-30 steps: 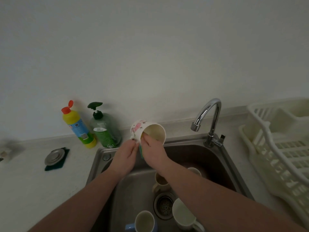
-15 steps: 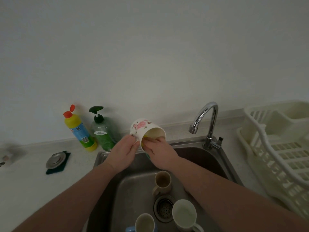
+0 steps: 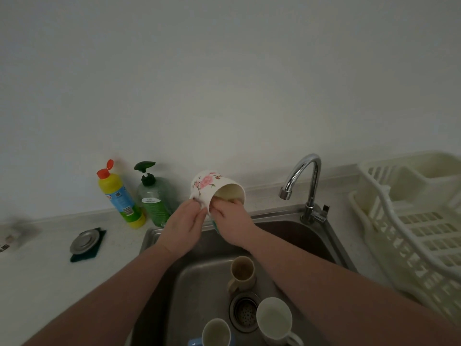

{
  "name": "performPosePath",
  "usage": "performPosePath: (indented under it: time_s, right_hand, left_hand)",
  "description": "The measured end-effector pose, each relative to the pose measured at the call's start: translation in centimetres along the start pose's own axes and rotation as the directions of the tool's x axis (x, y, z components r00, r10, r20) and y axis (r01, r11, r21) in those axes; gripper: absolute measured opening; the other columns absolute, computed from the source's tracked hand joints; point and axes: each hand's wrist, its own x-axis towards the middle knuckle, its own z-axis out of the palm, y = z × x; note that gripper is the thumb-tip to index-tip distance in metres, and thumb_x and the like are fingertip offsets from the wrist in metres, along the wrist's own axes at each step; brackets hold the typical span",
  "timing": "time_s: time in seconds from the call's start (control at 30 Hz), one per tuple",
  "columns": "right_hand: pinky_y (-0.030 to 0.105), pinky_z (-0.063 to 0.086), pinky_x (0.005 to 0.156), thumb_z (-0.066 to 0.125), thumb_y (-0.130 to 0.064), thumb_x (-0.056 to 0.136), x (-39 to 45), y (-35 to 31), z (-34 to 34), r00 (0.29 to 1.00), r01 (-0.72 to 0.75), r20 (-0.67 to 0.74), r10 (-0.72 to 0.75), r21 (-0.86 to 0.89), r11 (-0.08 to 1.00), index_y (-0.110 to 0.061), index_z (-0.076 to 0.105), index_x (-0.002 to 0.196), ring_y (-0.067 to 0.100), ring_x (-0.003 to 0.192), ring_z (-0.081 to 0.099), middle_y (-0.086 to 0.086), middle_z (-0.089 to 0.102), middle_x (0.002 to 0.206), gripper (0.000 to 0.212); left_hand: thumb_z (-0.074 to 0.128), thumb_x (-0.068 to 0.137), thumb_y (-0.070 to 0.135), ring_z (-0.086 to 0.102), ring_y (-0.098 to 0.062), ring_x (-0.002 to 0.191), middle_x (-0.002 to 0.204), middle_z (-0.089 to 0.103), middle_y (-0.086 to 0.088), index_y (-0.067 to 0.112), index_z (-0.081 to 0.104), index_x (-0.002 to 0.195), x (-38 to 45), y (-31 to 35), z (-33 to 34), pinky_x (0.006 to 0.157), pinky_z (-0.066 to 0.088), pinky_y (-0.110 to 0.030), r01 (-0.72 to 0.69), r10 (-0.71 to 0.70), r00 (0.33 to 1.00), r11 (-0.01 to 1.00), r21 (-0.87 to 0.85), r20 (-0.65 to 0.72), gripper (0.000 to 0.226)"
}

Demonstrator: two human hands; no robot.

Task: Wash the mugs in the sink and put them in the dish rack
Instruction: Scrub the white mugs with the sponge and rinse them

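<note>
Both hands have lifted the flowered mug (image 3: pixel 216 188) higher, fingers (image 3: pixel 199 216) gripping it; wet fingers could drop it.

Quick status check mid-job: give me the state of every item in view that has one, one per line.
White floral mug: tilted on its side over the sink, held by both hands.
Left hand: grips the mug's outside.
Right hand: fingers inside the rim.
Chrome tap: no water running.
Beige mug: upright, dirty inside.
White mug: upright in the basin.
Blue mug: upright.
Cream plastic dish rack: holds no mugs.
Yellow bottle: cap flipped open.
</note>
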Motion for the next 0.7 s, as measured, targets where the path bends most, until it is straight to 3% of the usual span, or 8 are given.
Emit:
performPosePath:
  time_s: [0.07, 0.2, 0.27, 0.37, 0.47, 0.53, 0.6, 0.7]
  right_hand:
    - [0.042, 0.046, 0.096, 0.036, -0.024, 0.101, -0.4, 1.3, 0.1, 0.989, 0.144, 0.008, -0.149, -0.316, 0.938, -0.019, 0.049, 0.132, 0.028, 0.118, 0.047, 0.002, 0.053, 0.136, 0.034]
    - [0.041, 0.042, 0.098, 0.038, -0.028, 0.101, -1.1, 3.1, -0.2, 0.978, 0.207, 0.083, -0.192, -0.513, 0.833, -0.025, 0.043, 0.138, 0.025, 0.123, 0.042, -0.004, 0.047, 0.143, 0.038]
    - [0.040, 0.043, 0.099, 0.036, -0.027, 0.101, -1.0, 3.1, 0.1, 0.987, 0.160, 0.058, -0.150, -0.423, 0.892, -0.023, 0.046, 0.135, 0.026, 0.122, 0.043, -0.002, 0.051, 0.139, 0.036]
    - [0.043, 0.044, 0.099, 0.035, -0.022, 0.101, -0.6, 1.4, 0.3, 0.999, 0.022, 0.028, -0.020, -0.072, 0.997, -0.014, 0.052, 0.126, 0.030, 0.117, 0.048, 0.009, 0.056, 0.128, 0.032]
    - [0.043, 0.045, 0.098, 0.035, -0.021, 0.102, -0.8, 0.5, -0.1, 1.000, 0.023, -0.010, -0.023, -0.019, 1.000, -0.013, 0.052, 0.125, 0.030, 0.115, 0.049, 0.010, 0.056, 0.126, 0.031]
    - [0.041, 0.046, 0.096, 0.035, -0.025, 0.102, -1.2, 1.1, -0.6, 0.992, 0.115, -0.018, -0.122, -0.206, 0.972, -0.017, 0.050, 0.128, 0.028, 0.116, 0.047, 0.005, 0.055, 0.130, 0.032]
    - [0.041, 0.041, 0.099, 0.035, -0.028, 0.102, -1.6, 2.0, -1.3, 0.978, 0.207, 0.068, -0.198, -0.449, 0.869, -0.024, 0.043, 0.137, 0.026, 0.124, 0.041, -0.002, 0.048, 0.141, 0.037]
    - [0.041, 0.034, 0.103, 0.037, -0.028, 0.100, -1.8, 3.1, -2.1, 0.962, 0.274, 0.177, -0.209, -0.625, 0.731, -0.027, 0.034, 0.144, 0.024, 0.129, 0.034, -0.005, 0.038, 0.149, 0.043]
  left_hand:
    - [0.030, 0.090, 0.042, 0.036, -0.005, 0.064, 0.070, 0.038, 0.010, 0.012, 0.047, 0.074, 0.2, 0.0, -0.5, 0.061, 0.030, -0.015, 0.052, -0.052, 0.998, 0.999, -0.012, 0.018, 0.038]
    - [0.029, 0.088, 0.044, 0.038, 0.004, 0.068, 0.072, 0.034, 0.019, 0.017, 0.041, 0.075, 0.0, 0.5, -0.8, 0.064, 0.031, -0.010, -0.006, 0.006, 0.997, 1.000, -0.004, 0.073, 0.032]
    - [0.031, 0.089, 0.042, 0.036, 0.001, 0.065, 0.072, 0.033, 0.020, 0.017, 0.041, 0.075, 0.1, 0.8, -0.6, 0.062, 0.031, -0.011, -0.027, 0.028, 0.997, 0.999, -0.020, 0.067, 0.030]
    - [0.034, 0.091, 0.036, 0.030, -0.006, 0.060, 0.070, 0.031, 0.020, 0.016, 0.043, 0.074, 0.4, 1.2, -0.5, 0.064, 0.030, -0.012, -0.050, 0.051, 0.998, 0.998, -0.034, 0.022, 0.027]
    - [0.035, 0.091, 0.034, 0.027, -0.007, 0.060, 0.069, 0.031, 0.019, 0.011, 0.048, 0.071, 0.8, 1.3, -0.9, 0.063, 0.029, -0.013, -0.071, 0.071, 0.997, 0.997, -0.025, 0.005, 0.032]
    - [0.032, 0.089, 0.040, 0.036, -0.002, 0.061, 0.068, 0.033, 0.017, 0.016, 0.042, 0.071, 0.9, 1.3, -1.4, 0.061, 0.031, -0.012, -0.039, 0.040, 0.998, 0.999, -0.021, 0.040, 0.032]
    - [0.028, 0.088, 0.046, 0.039, 0.001, 0.065, 0.068, 0.035, 0.015, 0.016, 0.039, 0.070, 0.9, 1.2, -1.7, 0.061, 0.032, -0.010, -0.018, 0.018, 0.995, 1.000, -0.001, 0.098, 0.036]
    - [0.036, 0.092, 0.038, 0.038, -0.001, 0.065, 0.068, 0.035, 0.012, 0.014, 0.039, 0.069, 0.9, 1.2, -1.7, 0.063, 0.033, -0.011, -0.005, 0.003, 0.984, 1.000, 0.012, 0.178, 0.032]
